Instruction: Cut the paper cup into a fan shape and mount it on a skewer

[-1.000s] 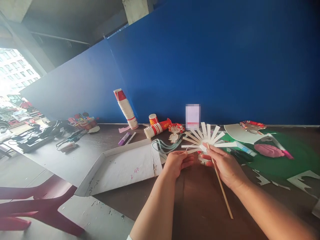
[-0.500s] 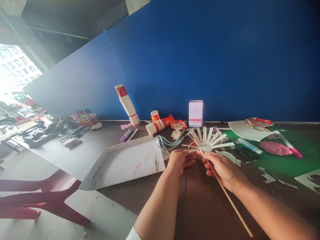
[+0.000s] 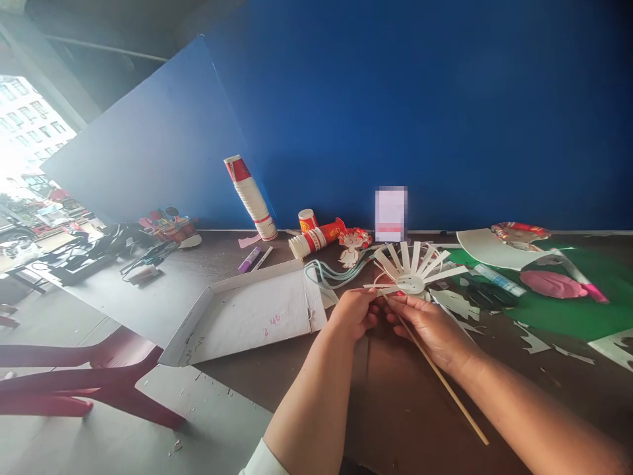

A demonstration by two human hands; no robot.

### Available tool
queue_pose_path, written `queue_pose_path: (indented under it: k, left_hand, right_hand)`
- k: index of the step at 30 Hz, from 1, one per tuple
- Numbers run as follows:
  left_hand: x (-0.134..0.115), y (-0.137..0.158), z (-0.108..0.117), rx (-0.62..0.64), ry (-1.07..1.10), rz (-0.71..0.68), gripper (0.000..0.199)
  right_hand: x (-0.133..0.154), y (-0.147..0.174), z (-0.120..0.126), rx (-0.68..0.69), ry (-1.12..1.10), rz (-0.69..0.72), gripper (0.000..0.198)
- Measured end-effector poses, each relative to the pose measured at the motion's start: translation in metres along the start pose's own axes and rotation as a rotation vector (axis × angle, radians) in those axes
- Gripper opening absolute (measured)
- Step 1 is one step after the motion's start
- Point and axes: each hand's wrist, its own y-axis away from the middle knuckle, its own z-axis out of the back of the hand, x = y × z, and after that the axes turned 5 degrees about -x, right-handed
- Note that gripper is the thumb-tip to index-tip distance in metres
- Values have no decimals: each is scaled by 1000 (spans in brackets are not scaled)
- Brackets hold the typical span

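Observation:
A white paper cup cut into strips [image 3: 411, 284] is splayed open like a flower, its round base facing me and small dark marks on it. My left hand [image 3: 357, 315] is closed at its lower left edge, the fingertips pinching one of the strips. My right hand [image 3: 429, 324] is closed around the upper part of a thin wooden stick [image 3: 448, 382], whose lower end slants down to the right. Close to the left fingertips, the stick's upper end meets the strips. Exact contact there is hidden by my fingers.
A shallow white box lid [image 3: 237, 316] lies left of my arms. Behind stand stacked paper cups [image 3: 252, 201], with fallen cups [image 3: 319, 237] and a paper doll [image 3: 352, 247] nearby. Paper scraps [image 3: 457, 303], a glue tube [image 3: 500, 280] and a pink paper piece [image 3: 552, 285] lie right. A maroon chair [image 3: 113, 376] stands lower left.
The stick's upper end has shifted left, away from the cup's base toward the left fingertips. My hands have drawn closer together, and the left fingers have curled in. The view has tilted slightly.

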Motion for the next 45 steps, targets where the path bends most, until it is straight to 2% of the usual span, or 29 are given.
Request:
queue_pose_path:
  k: [8, 12, 15, 19, 26, 35, 45]
  left_hand:
    - [-5, 5, -1, 95, 102, 53, 13]
    - [-9, 7, 6, 210, 137, 91, 9]
    - [-9, 5, 13, 318, 135, 70, 3]
    - [-8, 2, 18, 383, 100, 52, 8]
    - [-9, 1, 17, 342, 59, 51, 6]
    - [-8, -2, 20, 367, 38, 29, 7]
    - [-5, 0, 15, 271, -15, -6, 16]
  right_hand:
    - [0, 0, -2, -4, -91, -54, 8]
    - [-1, -4, 3, 37, -84, -56, 17]
    - [-4, -9, 7, 79, -99, -54, 25]
    - [-5, -13, 12, 117, -147, -78, 23]
    - [-5, -12, 14, 136, -178, -98, 18]
    - [-1, -9, 12, 113, -186, -119, 19]
    - [-4, -9, 11, 129, -119, -76, 18]
